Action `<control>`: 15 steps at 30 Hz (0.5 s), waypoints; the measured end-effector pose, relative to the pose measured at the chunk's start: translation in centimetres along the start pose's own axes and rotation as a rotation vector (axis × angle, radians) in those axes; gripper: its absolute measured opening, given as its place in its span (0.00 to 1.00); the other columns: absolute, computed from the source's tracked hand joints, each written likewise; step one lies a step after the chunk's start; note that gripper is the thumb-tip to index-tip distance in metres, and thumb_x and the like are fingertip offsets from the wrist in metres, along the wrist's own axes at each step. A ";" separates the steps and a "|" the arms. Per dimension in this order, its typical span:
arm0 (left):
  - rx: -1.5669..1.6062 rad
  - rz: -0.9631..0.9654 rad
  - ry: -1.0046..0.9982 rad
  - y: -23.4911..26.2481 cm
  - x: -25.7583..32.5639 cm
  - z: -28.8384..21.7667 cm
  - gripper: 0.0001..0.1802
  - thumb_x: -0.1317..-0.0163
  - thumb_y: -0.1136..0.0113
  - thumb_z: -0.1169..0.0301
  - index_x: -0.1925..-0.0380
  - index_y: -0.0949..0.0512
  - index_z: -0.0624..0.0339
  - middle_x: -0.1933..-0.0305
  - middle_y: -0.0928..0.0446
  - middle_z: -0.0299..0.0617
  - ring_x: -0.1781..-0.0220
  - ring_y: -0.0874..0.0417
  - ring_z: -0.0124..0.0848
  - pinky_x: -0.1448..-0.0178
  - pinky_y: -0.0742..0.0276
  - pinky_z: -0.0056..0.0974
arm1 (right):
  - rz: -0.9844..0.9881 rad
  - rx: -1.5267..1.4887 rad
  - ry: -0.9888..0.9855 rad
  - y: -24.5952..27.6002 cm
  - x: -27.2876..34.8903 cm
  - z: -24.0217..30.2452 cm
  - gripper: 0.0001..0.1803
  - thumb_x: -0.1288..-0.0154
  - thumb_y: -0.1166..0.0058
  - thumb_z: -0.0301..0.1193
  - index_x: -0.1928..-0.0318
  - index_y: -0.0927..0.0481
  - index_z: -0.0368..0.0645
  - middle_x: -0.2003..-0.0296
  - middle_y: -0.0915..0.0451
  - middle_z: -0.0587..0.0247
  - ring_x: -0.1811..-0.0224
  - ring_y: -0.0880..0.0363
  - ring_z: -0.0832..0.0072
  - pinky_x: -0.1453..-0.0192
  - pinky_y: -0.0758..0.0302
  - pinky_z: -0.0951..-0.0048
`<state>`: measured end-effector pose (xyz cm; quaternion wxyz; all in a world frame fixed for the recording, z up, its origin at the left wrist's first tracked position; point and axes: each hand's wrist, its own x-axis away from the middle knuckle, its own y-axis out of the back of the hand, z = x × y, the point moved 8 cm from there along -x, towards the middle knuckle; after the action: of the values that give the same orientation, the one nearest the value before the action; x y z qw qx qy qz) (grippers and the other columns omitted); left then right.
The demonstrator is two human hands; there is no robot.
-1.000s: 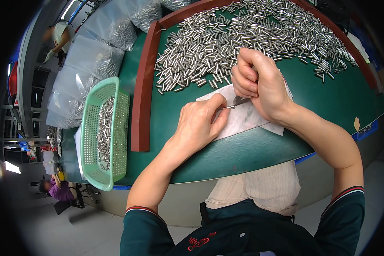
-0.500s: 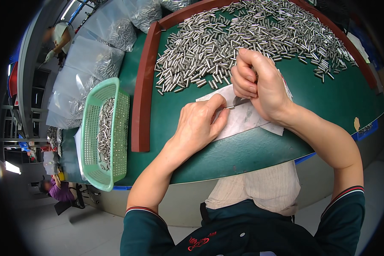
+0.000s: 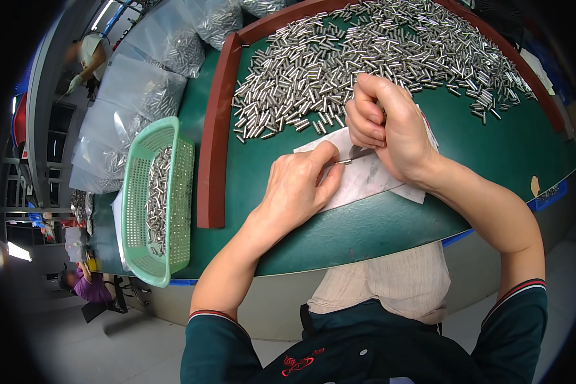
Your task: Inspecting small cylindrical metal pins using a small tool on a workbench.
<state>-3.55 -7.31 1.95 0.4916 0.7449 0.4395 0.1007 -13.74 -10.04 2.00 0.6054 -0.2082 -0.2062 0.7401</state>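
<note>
- Left hand (image 3: pixel 299 187): lies palm down on the green worktop (image 3: pixel 493 153), close to its near edge. Fingers are together; thumb and forefinger pinch one end of a small metal pin (image 3: pixel 344 162).
- Metal pin: short, silvery, lying roughly level over a white sheet of paper (image 3: pixel 365 176), between the two hands.
- Right hand (image 3: pixel 390 128): curled into a loose fist just right of the left hand, fingers folded inward. A thin dark tool or second piece seems to run from under this fist to the pin; what the fist grips cannot be told, as the fingers hide it.
- White sheet of paper: flat on the worktop under both hands, its right corner near the near edge, partly covered by the right wrist.
- Heap of loose metal pins (image 3: pixel 365 57): spread over the far half of the worktop, reaching to just beyond the right hand's knuckles.
- Brown raised rail (image 3: pixel 214 147): runs along the left side of the worktop and curves around its far edge, bounding the heap.
- Green plastic basket (image 3: pixel 157 198): stands outside the rail at the left edge of the worktop, holding a row of similar pins.
- Clear plastic bags (image 3: pixel 141 89): stacked beyond the basket at the far left, with pins inside.
- Another person (image 3: pixel 89 54) shows at the far upper left, well apart.
</note>
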 end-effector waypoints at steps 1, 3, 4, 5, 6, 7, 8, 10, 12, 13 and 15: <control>0.000 0.000 0.000 0.0 0.0 0.0 0.04 0.51 0.43 0.75 0.76 0.28 0.62 0.90 0.33 0.39 0.90 0.33 0.27 0.83 0.39 0.31 | -0.002 0.001 0.000 0.0 0.0 0.0 0.20 0.40 0.66 0.34 0.89 0.46 0.47 0.93 0.46 0.72 0.90 0.54 0.85 0.85 0.54 0.79; 0.006 0.000 0.001 0.0 0.0 0.0 0.04 0.51 0.43 0.76 0.77 0.28 0.63 0.89 0.32 0.39 0.89 0.33 0.27 0.83 0.38 0.31 | -0.001 -0.001 0.001 0.0 0.0 0.0 0.20 0.40 0.66 0.34 0.89 0.46 0.47 0.93 0.46 0.72 0.90 0.54 0.85 0.85 0.54 0.79; 0.006 0.000 0.000 0.0 0.0 0.1 0.04 0.51 0.43 0.76 0.77 0.28 0.63 0.89 0.32 0.39 0.89 0.33 0.27 0.83 0.38 0.31 | 0.000 -0.002 0.001 0.0 0.0 0.0 0.20 0.40 0.66 0.34 0.89 0.46 0.47 0.93 0.46 0.73 0.90 0.54 0.85 0.85 0.54 0.79; 0.008 0.002 0.002 0.0 0.0 0.1 0.04 0.51 0.43 0.76 0.76 0.28 0.63 0.88 0.32 0.39 0.89 0.33 0.26 0.83 0.38 0.31 | -0.001 -0.002 0.001 0.0 0.0 0.0 0.20 0.40 0.66 0.34 0.89 0.46 0.47 0.93 0.46 0.73 0.90 0.54 0.85 0.85 0.54 0.79; 0.010 0.004 0.004 -0.1 0.0 0.1 0.04 0.51 0.43 0.76 0.76 0.28 0.63 0.88 0.31 0.39 0.89 0.33 0.26 0.83 0.38 0.31 | -0.001 -0.001 0.001 0.0 0.0 0.0 0.20 0.40 0.66 0.34 0.89 0.46 0.47 0.93 0.46 0.73 0.90 0.54 0.85 0.85 0.54 0.79; 0.010 0.005 0.004 -0.1 0.0 0.1 0.04 0.51 0.43 0.76 0.76 0.28 0.63 0.88 0.31 0.39 0.89 0.33 0.26 0.83 0.38 0.31 | -0.001 0.001 0.000 0.0 0.0 0.0 0.20 0.40 0.66 0.34 0.89 0.46 0.47 0.93 0.46 0.73 0.90 0.54 0.85 0.85 0.54 0.79; 0.011 0.006 0.006 -0.1 0.0 0.2 0.04 0.51 0.43 0.76 0.77 0.28 0.63 0.88 0.31 0.40 0.89 0.32 0.26 0.83 0.38 0.31 | -0.001 0.000 0.000 0.0 0.0 0.0 0.20 0.40 0.66 0.34 0.89 0.46 0.47 0.93 0.46 0.73 0.90 0.54 0.85 0.85 0.54 0.79; 0.012 0.006 0.008 -0.1 0.0 0.2 0.04 0.51 0.43 0.76 0.77 0.28 0.63 0.88 0.31 0.40 0.89 0.32 0.26 0.83 0.38 0.31 | -0.003 -0.004 -0.002 0.0 0.0 0.0 0.20 0.40 0.65 0.34 0.89 0.46 0.47 0.93 0.46 0.72 0.90 0.54 0.85 0.85 0.54 0.79; 0.007 0.004 0.002 -0.1 0.0 0.1 0.04 0.51 0.43 0.76 0.77 0.28 0.63 0.88 0.31 0.40 0.89 0.32 0.27 0.83 0.38 0.31 | -0.001 -0.005 -0.003 0.0 0.0 0.0 0.20 0.40 0.65 0.34 0.89 0.46 0.47 0.93 0.46 0.72 0.90 0.54 0.85 0.85 0.54 0.79; 0.006 0.004 0.001 -0.1 0.0 0.1 0.04 0.51 0.43 0.76 0.77 0.28 0.63 0.88 0.31 0.40 0.89 0.32 0.27 0.83 0.38 0.31 | 0.001 -0.006 -0.005 0.0 0.0 0.0 0.20 0.40 0.65 0.35 0.89 0.46 0.47 0.92 0.46 0.72 0.89 0.54 0.85 0.85 0.54 0.79; 0.006 0.003 0.000 -0.1 0.0 0.1 0.04 0.51 0.43 0.76 0.77 0.28 0.63 0.88 0.32 0.40 0.89 0.32 0.27 0.83 0.38 0.31 | 0.000 -0.005 -0.006 0.0 0.0 0.0 0.20 0.40 0.65 0.35 0.89 0.46 0.47 0.92 0.46 0.72 0.89 0.54 0.85 0.85 0.53 0.79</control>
<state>-3.54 -7.36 1.84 0.4892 0.7471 0.4387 0.1003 -13.75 -10.01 2.02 0.6043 -0.2077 -0.2098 0.7401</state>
